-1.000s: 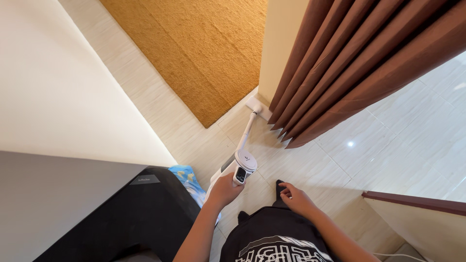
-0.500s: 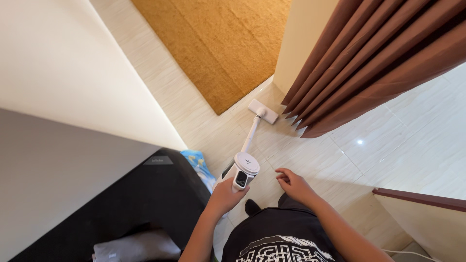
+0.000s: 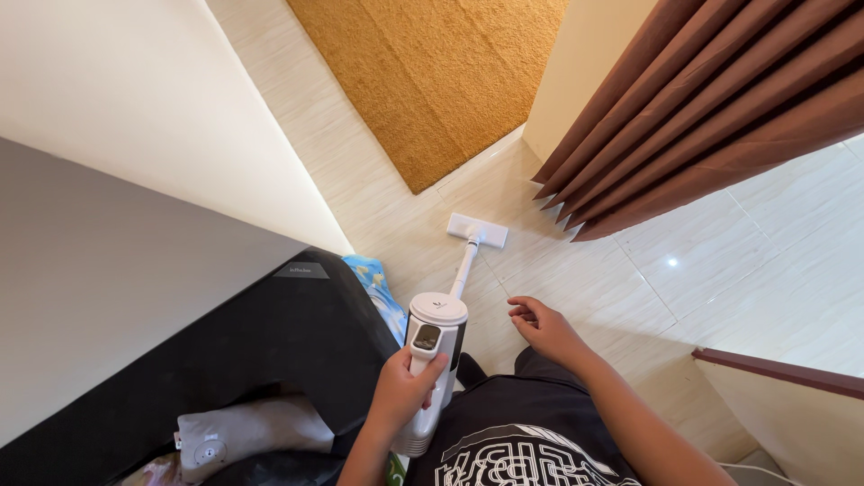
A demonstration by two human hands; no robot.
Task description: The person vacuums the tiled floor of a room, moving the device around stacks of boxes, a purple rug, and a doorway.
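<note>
Down at floor level, centre frame: white cordless stick vacuum point(image 3: 438, 346), hard glossy plastic, round canister body with a small dark display on top. Thin rigid tube point(image 3: 463, 268) runs forward to a flat rectangular floor head point(image 3: 478, 230) sitting on the pale tile floor point(image 3: 585, 288). Left hand point(image 3: 402, 389), grip closed around the handle just below the display; that's the right place to hold. Weight looks concentrated in the canister, so likely top-heavy but light overall; stiff, no flex, smooth shell could slip in a loose hold. Right hand point(image 3: 544, 328) holds nothing, fingers loosely curled, hovering beside the tube, not touching. Around it: coarse mustard woven rug point(image 3: 432, 81) ahead, pleated brown curtain point(image 3: 702, 108) to the right, black fabric sofa point(image 3: 288, 351) to the left with a blue patterned cloth point(image 3: 376, 286) against it.
</note>
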